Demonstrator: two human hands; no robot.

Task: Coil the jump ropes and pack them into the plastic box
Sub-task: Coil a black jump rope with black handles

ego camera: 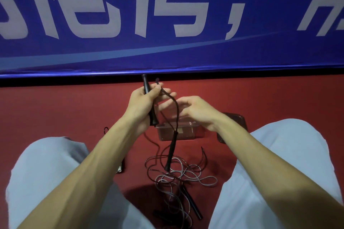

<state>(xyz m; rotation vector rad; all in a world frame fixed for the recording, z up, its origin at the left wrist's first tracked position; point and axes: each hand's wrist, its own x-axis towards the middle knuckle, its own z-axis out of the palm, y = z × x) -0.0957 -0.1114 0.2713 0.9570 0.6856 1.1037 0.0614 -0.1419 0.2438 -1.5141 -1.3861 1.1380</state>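
My left hand [143,101] grips a black jump-rope handle [149,98] upright in front of me. A dark cord loops over its fingers and hangs down to a second black handle [171,151], which dangles above the floor. My right hand [193,109] hovers just right of the cord, fingers loosely spread; whether it touches the cord I cannot tell. Below the hands a clear plastic box [186,133] sits on the red floor. A tangle of dark and grey rope [182,175] lies between my knees, with another black handle [191,202] in it.
A dark lid-like object [234,126] lies right of the box, partly behind my right forearm. Small dark items lie on the floor by my left knee [120,168]. A blue banner with white characters [167,24] stands close ahead. My legs flank the rope pile.
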